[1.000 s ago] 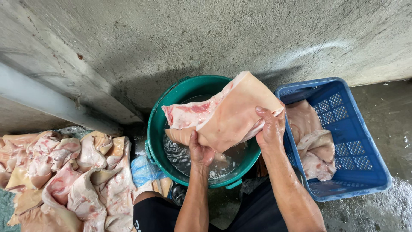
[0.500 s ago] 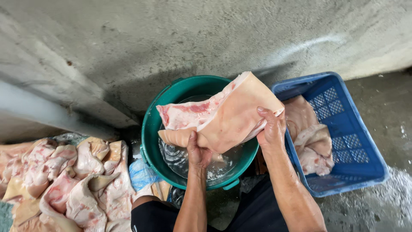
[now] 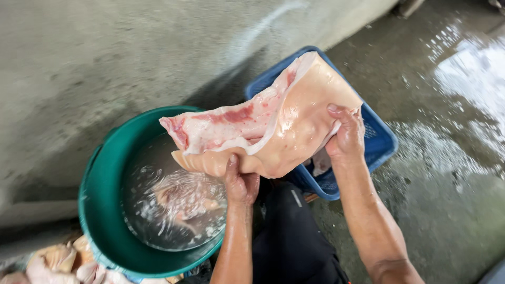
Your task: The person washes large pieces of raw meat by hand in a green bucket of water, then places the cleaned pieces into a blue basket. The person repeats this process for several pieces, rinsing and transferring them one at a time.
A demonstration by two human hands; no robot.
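Pork slab (image 3: 273,131) has swung from above the green tub (image 3: 105,221) toward the blue crate (image 3: 381,142); your left hand (image 3: 241,184) grips its lower edge, your right hand (image 3: 347,134) its far side.

A single head-worn camera looks steeply down from above the person's own forearms, close enough that they run out of the bottom edge. It faces forward and down toward a grey concrete wall (image 3: 105,63) filling the upper left, with the wet floor (image 3: 452,158) stretching to the upper right. The green basin (image 3: 100,210) sits low and left, cut slightly by the bottom edge; the blue crate (image 3: 381,139) lies just right of centre. The view is tilted, so the wall's foot runs diagonally. No second view shares the scene.
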